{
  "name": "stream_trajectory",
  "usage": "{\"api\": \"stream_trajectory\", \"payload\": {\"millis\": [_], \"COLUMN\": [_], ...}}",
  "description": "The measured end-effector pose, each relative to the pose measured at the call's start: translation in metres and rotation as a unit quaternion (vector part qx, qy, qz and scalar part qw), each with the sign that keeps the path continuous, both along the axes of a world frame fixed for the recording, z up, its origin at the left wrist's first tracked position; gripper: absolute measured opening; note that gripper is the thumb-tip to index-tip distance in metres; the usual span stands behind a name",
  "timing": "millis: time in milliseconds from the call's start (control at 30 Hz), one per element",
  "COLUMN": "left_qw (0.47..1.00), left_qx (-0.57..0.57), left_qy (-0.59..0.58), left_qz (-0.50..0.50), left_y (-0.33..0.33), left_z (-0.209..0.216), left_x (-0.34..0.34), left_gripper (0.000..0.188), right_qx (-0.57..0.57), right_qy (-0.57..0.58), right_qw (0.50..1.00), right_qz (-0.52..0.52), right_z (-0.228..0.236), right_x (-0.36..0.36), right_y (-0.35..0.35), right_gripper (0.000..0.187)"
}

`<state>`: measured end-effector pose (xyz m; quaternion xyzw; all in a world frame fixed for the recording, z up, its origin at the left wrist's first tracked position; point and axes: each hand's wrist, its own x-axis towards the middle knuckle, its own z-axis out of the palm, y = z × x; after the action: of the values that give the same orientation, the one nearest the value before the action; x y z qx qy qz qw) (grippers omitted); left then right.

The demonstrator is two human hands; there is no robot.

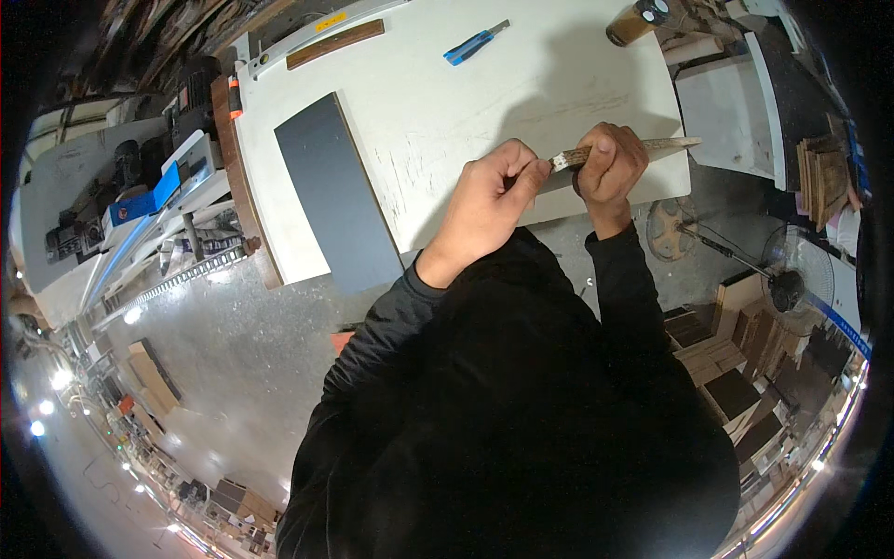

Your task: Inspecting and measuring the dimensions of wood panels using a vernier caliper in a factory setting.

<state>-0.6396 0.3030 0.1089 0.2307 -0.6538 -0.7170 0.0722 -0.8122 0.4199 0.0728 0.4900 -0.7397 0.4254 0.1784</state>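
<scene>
A narrow wooden strip (669,145), seen nearly edge-on with a rough, pale-flecked edge, is held over the near right part of the white worktable (428,121). My right hand (610,168) is closed around its middle, thumb on top. At the strip's left end my left hand (494,200) is closed in a pinch, thumb against the curled fingers. Those fingers partly hide that end. To the left of my hands a dark grey flat panel (335,196) lies slantwise, its near end sticking out past the table's front edge.
On the table's far side are a blue utility knife (475,43), a brown wood strip (335,45) and a dark jar (637,23). An orange-handled tool (235,97) lies at the left edge. A fan (796,270) and stacked boards (745,373) stand to the right.
</scene>
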Motion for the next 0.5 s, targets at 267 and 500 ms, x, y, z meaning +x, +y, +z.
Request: {"api": "stream_trajectory", "payload": {"millis": [267, 500], "left_qw": [0.985, 0.971], "left_qx": [-0.131, -0.155], "left_qy": [0.037, 0.032], "left_qz": [0.106, 0.181], "left_y": [0.010, 0.022], "left_z": [0.005, 0.017], "left_x": [0.006, 0.005], "left_gripper": [0.023, 0.029], "right_qx": [0.007, -0.004], "right_qy": [0.010, 0.013], "right_qw": [1.000, 1.000], "right_qz": [0.002, 0.003], "right_z": [-0.003, -0.007], "right_x": [0.002, 0.001], "right_y": [0.001, 0.001], "right_gripper": [0.041, 0.040]}}
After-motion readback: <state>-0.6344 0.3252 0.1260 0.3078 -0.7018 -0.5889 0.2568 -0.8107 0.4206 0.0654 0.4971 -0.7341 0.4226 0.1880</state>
